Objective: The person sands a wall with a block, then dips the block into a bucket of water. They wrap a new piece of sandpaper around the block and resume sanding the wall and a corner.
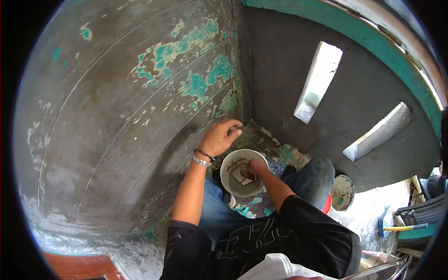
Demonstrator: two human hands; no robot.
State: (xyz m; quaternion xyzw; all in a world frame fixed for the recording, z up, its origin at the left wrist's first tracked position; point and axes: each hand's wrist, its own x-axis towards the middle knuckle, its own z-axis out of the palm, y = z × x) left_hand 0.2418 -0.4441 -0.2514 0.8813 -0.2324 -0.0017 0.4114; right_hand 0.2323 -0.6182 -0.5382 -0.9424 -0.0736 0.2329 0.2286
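Observation:
My left hand (219,136) rests against the lower part of a grey wall (116,116) with peeling green paint, fingers curled near the corner; whether it holds anything I cannot tell. It wears bracelets at the wrist. My right hand (255,167) reaches into a small white bucket (227,163) on the floor between my knees and grips a flat tool (240,175) covered in pale putty.
A dark grey side wall (289,84) with two slanted light openings meets the painted wall at the corner. A round paint-stained lid (342,192) lies on a red container by my right knee. Paint flakes litter the floor. Blue and yellow items stand at the far right.

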